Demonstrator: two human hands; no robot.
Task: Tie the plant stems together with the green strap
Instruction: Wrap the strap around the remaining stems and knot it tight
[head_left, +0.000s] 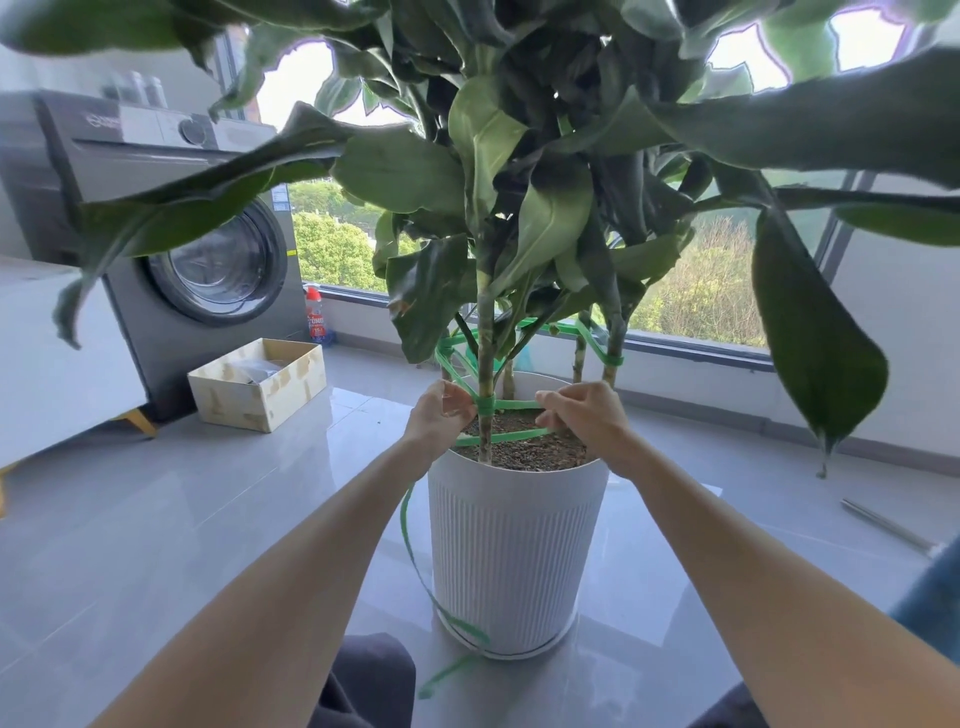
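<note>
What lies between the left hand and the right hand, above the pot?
Head view: one upright stem, wrapped by the green strap, whose two runs cross above the soil between left hand and right hand.

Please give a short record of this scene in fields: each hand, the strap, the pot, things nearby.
left hand: pinches the green strap beside the front stem
right hand: holds the strap right of that stem
strap: wound round the front stem, tied on rear stems, tail hanging to floor
pot: white, ribbed
nearby: washing machine, open box
</note>
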